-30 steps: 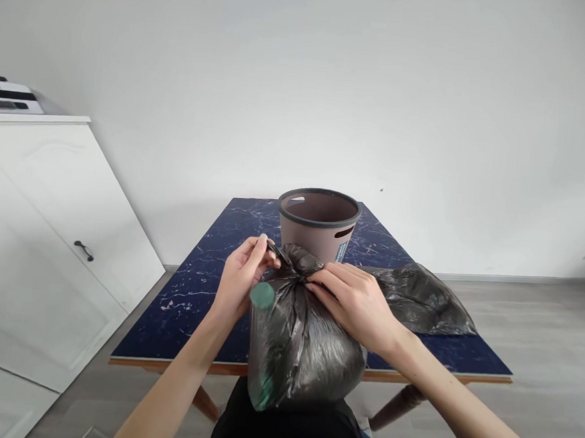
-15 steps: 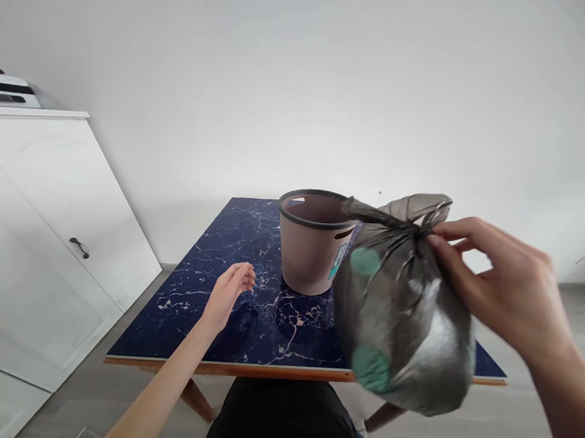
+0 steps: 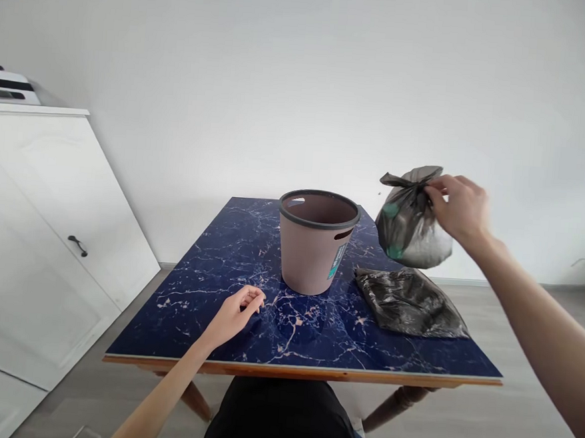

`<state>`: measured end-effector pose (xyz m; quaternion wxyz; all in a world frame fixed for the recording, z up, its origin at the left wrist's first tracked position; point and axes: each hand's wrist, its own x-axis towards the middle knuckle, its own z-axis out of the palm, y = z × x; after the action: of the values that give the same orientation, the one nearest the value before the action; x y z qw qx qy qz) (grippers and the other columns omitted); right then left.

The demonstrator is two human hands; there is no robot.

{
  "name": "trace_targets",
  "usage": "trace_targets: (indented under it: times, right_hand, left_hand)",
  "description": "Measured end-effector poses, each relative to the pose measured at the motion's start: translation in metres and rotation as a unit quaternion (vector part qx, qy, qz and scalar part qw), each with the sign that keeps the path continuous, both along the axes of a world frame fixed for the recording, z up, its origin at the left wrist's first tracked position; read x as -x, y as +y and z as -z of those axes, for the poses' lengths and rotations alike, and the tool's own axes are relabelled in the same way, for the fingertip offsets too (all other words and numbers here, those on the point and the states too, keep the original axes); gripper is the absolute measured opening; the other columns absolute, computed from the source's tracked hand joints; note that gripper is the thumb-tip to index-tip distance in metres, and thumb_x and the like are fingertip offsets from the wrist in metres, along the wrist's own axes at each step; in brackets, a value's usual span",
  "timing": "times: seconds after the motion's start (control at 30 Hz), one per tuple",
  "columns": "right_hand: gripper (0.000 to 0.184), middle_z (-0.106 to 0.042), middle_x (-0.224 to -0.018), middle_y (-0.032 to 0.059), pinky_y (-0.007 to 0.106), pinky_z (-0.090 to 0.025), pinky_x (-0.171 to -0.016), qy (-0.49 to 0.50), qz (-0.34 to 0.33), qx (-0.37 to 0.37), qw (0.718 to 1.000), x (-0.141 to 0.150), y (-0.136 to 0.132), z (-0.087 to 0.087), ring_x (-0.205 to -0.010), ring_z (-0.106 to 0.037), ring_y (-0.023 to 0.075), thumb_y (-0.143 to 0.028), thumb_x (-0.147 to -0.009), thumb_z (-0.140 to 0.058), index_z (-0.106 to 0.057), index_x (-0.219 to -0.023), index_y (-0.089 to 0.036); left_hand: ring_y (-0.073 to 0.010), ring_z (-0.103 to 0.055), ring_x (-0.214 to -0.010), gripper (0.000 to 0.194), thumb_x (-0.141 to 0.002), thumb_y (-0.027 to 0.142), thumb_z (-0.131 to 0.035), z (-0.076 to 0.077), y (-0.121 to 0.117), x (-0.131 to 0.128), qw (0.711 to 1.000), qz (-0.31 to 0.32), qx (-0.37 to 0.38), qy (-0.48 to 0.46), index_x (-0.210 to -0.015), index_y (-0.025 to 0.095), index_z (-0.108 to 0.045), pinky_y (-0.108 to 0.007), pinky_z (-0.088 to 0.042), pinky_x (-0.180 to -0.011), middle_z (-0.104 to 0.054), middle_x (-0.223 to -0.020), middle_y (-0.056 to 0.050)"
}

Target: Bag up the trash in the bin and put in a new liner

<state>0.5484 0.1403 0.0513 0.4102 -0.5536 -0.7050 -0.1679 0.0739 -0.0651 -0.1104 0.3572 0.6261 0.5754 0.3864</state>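
Observation:
My right hand (image 3: pixel 458 205) pinches the tied neck of a full grey see-through garbage bag (image 3: pixel 415 229). Green lumps show through its film, and it hangs over the table's far right side. Beneath it, a flattened dark plastic bag (image 3: pixel 411 304) lies on the tabletop. A mauve-brown trash bin (image 3: pixel 306 256) with a dark rim and slot handles stands upright at mid-table; no contents show in the part of its inside I can see. My left hand (image 3: pixel 238 314) is loosely curled just above the table, left of the bin, and holds nothing.
The blue marble-patterned table (image 3: pixel 208 280) has a wooden front edge. A white cabinet (image 3: pixel 36 228) with dark handles stands to the left, a white-and-black device (image 3: pixel 8 87) on top. Behind is a white wall (image 3: pixel 281 98). My dark-clothed lap (image 3: pixel 283 418) is at the front edge.
My right hand has carried the garbage bag away from me, upward and slightly right, uncovering the flat dark bag on the table. My left hand has shifted slightly right and nearer to me.

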Motion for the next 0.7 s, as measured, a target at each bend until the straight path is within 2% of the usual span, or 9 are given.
trace_targets:
  times: [0.13,0.3,0.47,0.57,0.7]
  right_hand:
    - [0.034,-0.075,-0.116,0.0209,0.039,-0.048,-0.085,-0.020,0.038,0.092,0.995,0.023,0.035,0.028,-0.097,-0.068,0.0291,-0.032,-0.105,-0.050,-0.076,-0.118,-0.014]
    - [0.038,-0.075,-0.123,0.0227,0.040,-0.049,-0.087,-0.045,0.059,0.176,0.982,0.054,0.057,0.053,-0.103,-0.070,0.0320,-0.029,-0.107,-0.047,-0.074,-0.129,-0.012]
    - [0.036,-0.075,-0.128,0.0203,0.042,-0.049,-0.091,-0.088,0.049,0.246,0.964,0.073,0.065,0.070,-0.110,-0.070,0.0331,-0.034,-0.106,-0.052,-0.075,-0.128,-0.018]
    - [0.032,-0.075,-0.129,0.0209,0.045,-0.048,-0.095,-0.108,0.034,0.282,0.953,0.079,0.064,0.078,-0.114,-0.070,0.0345,-0.034,-0.104,-0.056,-0.079,-0.121,-0.019]
    - [0.027,-0.078,-0.123,0.0178,0.046,-0.049,-0.098,-0.108,0.007,0.307,0.946,0.082,0.057,0.076,-0.116,-0.070,0.0333,-0.034,-0.099,-0.064,-0.082,-0.114,-0.021]
  left_hand:
    - [-0.0266,-0.073,-0.099,0.042,-0.103,0.065,-0.058,0.000,-0.004,0.000,0.999,0.001,-0.008,0.036,-0.110,0.025,-0.071,-0.040,-0.054,-0.096,-0.076,-0.104,-0.007]
    - [-0.0281,-0.074,-0.103,0.042,-0.103,0.064,-0.058,0.001,-0.006,0.000,0.998,0.001,-0.015,0.064,-0.111,0.027,-0.073,-0.039,-0.055,-0.095,-0.078,-0.107,-0.007]
    - [-0.0303,-0.072,-0.105,0.043,-0.103,0.065,-0.056,0.002,-0.006,0.000,0.997,0.004,-0.022,0.077,-0.111,0.028,-0.074,-0.042,-0.056,-0.097,-0.078,-0.110,-0.009]
    - [-0.0309,-0.071,-0.106,0.042,-0.102,0.065,-0.056,0.002,-0.007,-0.001,0.996,0.006,-0.029,0.083,-0.111,0.028,-0.074,-0.043,-0.056,-0.098,-0.077,-0.112,-0.009]
    - [-0.0304,-0.071,-0.104,0.040,-0.103,0.063,-0.055,0.001,-0.008,-0.003,0.995,0.009,-0.038,0.090,-0.109,0.028,-0.074,-0.043,-0.055,-0.097,-0.077,-0.111,-0.009]
